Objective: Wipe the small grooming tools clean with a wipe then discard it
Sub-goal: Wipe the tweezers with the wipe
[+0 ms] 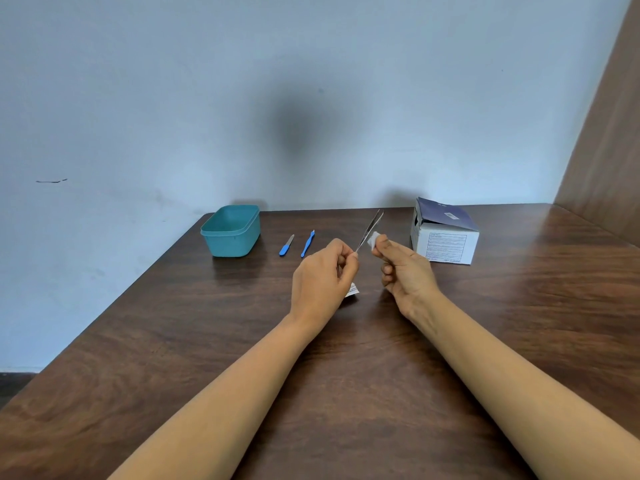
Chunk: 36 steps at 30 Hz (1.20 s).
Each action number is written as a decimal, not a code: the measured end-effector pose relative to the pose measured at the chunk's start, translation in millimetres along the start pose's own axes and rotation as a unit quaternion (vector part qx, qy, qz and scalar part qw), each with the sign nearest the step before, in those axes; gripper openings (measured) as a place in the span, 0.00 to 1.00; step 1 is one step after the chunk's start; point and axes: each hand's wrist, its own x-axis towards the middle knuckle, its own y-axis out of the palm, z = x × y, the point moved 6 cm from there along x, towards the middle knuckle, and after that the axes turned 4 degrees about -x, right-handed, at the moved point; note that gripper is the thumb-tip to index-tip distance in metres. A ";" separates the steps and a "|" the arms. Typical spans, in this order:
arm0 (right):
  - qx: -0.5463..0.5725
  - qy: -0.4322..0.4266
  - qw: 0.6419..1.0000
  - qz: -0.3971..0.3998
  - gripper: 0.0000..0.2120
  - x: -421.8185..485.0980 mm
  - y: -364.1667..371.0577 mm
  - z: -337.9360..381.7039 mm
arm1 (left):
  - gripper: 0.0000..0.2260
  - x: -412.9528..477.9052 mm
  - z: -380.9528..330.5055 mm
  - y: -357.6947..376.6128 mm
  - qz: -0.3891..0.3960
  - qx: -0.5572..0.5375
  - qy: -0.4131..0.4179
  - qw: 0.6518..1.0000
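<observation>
**Tweezers mid-wipe, two tools waiting**

Your left grip pinches the tweezers by the near end, tips raised toward far right, so the shaft stays free. Your right grip pinches the wipe against the shaft. Two blue tools lie on the bench, far left of your hands, likely unwiped. The tub beyond is probably the bin. Box far right. Wrapper by the left grip. Dark wood bench, pale blue wall.
</observation>
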 end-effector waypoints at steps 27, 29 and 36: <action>-0.137 -0.133 0.977 -0.098 0.10 -3.1 -5.8 13.3 | 0.07 0.3 -17.2 11.4 -0.008 0.143 0.177 0.974; -0.123 -0.120 0.980 -0.099 0.10 -0.9 -9.6 16.2 | 0.08 0.1 -16.8 12.5 -0.002 0.132 0.173 0.976; -0.054 -0.068 0.990 -0.109 0.10 7.1 -22.6 16.3 | 0.08 -1.2 -16.9 13.4 0.016 0.127 0.170 0.977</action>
